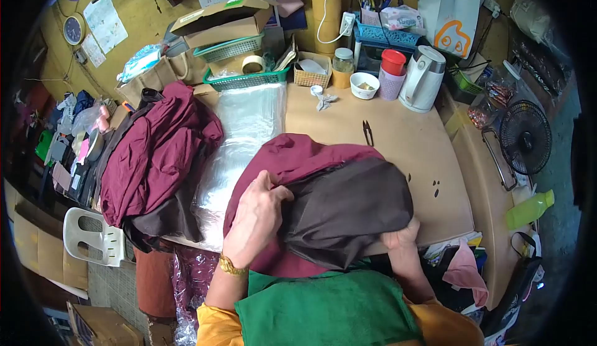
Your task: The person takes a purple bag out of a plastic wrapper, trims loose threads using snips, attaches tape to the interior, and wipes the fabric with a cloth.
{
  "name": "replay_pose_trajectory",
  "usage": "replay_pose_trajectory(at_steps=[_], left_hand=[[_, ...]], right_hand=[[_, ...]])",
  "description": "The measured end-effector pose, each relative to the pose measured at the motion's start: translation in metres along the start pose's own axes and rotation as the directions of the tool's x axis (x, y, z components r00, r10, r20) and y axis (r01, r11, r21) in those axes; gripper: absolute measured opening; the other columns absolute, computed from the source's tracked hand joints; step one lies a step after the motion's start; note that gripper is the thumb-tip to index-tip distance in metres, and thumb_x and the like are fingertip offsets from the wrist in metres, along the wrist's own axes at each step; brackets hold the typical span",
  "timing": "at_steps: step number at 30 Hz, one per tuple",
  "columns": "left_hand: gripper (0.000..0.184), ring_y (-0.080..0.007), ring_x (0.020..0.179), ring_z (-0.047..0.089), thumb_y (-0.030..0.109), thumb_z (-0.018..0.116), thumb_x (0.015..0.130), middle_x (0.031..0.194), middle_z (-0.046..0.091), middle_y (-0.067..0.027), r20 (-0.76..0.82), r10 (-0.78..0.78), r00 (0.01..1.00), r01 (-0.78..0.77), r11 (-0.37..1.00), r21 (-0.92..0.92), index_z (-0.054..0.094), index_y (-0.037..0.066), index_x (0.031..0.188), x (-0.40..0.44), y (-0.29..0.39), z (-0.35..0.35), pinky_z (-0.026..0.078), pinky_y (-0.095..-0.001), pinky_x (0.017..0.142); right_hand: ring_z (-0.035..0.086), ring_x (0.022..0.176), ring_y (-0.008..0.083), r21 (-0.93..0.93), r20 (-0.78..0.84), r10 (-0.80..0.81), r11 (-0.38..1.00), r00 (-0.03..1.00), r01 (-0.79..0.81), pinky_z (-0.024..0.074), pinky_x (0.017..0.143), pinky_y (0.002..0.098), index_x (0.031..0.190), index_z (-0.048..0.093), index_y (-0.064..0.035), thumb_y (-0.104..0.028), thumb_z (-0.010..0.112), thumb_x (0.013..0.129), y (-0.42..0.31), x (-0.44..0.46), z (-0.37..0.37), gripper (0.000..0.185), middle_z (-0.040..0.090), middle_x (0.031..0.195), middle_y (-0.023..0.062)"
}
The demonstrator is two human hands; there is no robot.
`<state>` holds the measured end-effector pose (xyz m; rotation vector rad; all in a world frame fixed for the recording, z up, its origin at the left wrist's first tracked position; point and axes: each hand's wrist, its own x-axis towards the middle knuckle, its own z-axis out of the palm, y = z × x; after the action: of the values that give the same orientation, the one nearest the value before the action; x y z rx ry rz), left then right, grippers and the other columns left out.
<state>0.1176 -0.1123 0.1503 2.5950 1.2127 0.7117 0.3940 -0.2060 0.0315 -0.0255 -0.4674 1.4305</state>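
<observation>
A maroon and dark brown fabric piece [348, 209] is held up over the near edge of the table, its dark side facing me and bulging round. My left hand [254, 212], with a gold watch on the wrist, pinches the cloth on its left where maroon meets dark. At the lower right edge my right hand [401, 235] grips the dark part, its fingers partly hidden behind the cloth. Beyond the piece lie dark thread snips [367, 132]. Several small dark bits [436, 188] sit to the right on the table.
A heap of maroon and dark cloth [158, 153] lies at the left beside clear plastic bags [252, 119]. Along the back stand a green basket [249, 81], a glass jar [342, 66], a white bowl [364, 86] and an electric kettle [423, 78]. A fan [525, 137] is at right.
</observation>
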Motion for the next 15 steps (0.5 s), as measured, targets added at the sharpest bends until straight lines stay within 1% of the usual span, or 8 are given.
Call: replay_pose_trajectory(at_steps=[1,3,5,7,9,10,11,15], left_hand=[[0.026,-0.0345,0.093,0.061,-0.003,0.053,0.081,0.102,0.057,-0.0188,0.03,0.024,0.999,-0.027,0.994,0.106,0.066,-0.001,0.103,-0.002,0.003,0.0,0.052,-0.0424,0.081],[0.033,-0.0345,0.096,0.061,-0.003,0.054,0.08,0.109,0.057,-0.0202,0.019,0.01,1.0,-0.013,0.988,0.151,0.062,-0.003,0.112,-0.003,0.01,0.004,0.053,-0.0412,0.083],[0.042,-0.0345,0.099,0.061,-0.003,0.055,0.079,0.115,0.056,-0.0215,0.005,-0.003,1.0,0.002,0.981,0.192,0.057,-0.006,0.121,-0.002,0.016,0.007,0.054,-0.0401,0.084],[0.054,-0.0346,0.102,0.061,-0.003,0.055,0.078,0.128,0.052,-0.023,0.019,0.057,0.998,-0.059,0.983,0.172,0.047,-0.009,0.131,0.001,0.021,0.009,0.054,-0.039,0.086],[0.055,-0.0327,0.097,0.062,-0.002,0.054,0.079,0.137,0.047,-0.0193,0.006,0.154,0.988,-0.154,0.982,0.112,0.047,-0.008,0.133,0.002,0.032,0.011,0.055,-0.039,0.083],[0.055,-0.0312,0.094,0.062,-0.002,0.054,0.079,0.138,0.047,-0.0183,0.027,0.173,0.985,-0.175,0.979,0.103,0.047,-0.008,0.133,0.0,0.038,0.014,0.056,-0.0382,0.08],[0.054,-0.0297,0.091,0.062,-0.001,0.053,0.08,0.139,0.047,-0.0173,0.048,0.191,0.98,-0.195,0.976,0.093,0.047,-0.008,0.133,-0.004,0.044,0.017,0.056,-0.0375,0.077],[0.052,-0.0284,0.087,0.062,-0.003,0.051,0.08,0.137,0.05,-0.0128,0.086,0.161,0.983,-0.163,0.987,0.014,0.052,-0.004,0.131,-0.013,0.059,0.005,0.056,-0.0373,0.078]], right_hand=[[0.047,0.13,0.0272,0.002,0.002,-0.001,1.0,1.0,0.001,0.0354,0.111,0.0401,0.146,0.038,-0.0045,-0.013,0.053,0.093,0.002,0.01,0.021,0.056,0.047,0.143,0.0151],[0.045,0.131,0.0244,-0.572,-0.155,-0.179,0.818,0.972,0.06,0.0369,0.11,0.0382,0.146,0.036,-0.0018,-0.006,0.066,0.082,0.015,0.026,0.058,0.071,0.046,0.142,0.0135],[0.049,0.127,0.0209,-0.935,0.186,-0.192,0.267,0.964,0.234,0.0387,0.107,0.0348,0.14,0.044,0.0021,0.012,0.061,0.072,0.021,0.031,0.052,0.07,0.054,0.134,0.0132],[0.06,0.107,0.0159,-0.926,0.097,0.172,0.376,0.98,0.026,0.0456,0.095,0.0296,0.118,0.063,0.0034,0.012,0.051,0.074,0.04,0.038,0.048,0.046,0.065,0.112,0.0098],[0.061,0.091,0.0132,-0.975,0.115,0.314,0.217,0.943,0.047,0.0486,0.079,0.029,0.105,0.062,0.0052,0.009,0.045,0.081,0.064,0.052,0.055,0.03,0.065,0.094,0.008],[0.061,0.091,0.0148,-0.92,0.216,0.113,0.356,0.97,0.164,0.049,0.078,0.0299,0.102,0.06,0.0042,0.006,0.047,0.083,0.089,0.059,0.036,0.023,0.065,0.095,0.008],[0.061,0.096,0.017,-0.909,-0.022,0.031,0.415,0.999,-0.033,0.0485,0.086,0.0308,0.111,0.058,0.0043,0.0,0.054,0.084,0.102,0.066,0.029,0.028,0.065,0.1,0.0094],[0.06,0.1,0.0181,-0.893,-0.047,-0.03,0.45,0.998,-0.029,0.0473,0.089,0.0317,0.114,0.057,0.0041,-0.003,0.057,0.083,0.116,0.113,0.006,0.032,0.064,0.103,0.0105]])
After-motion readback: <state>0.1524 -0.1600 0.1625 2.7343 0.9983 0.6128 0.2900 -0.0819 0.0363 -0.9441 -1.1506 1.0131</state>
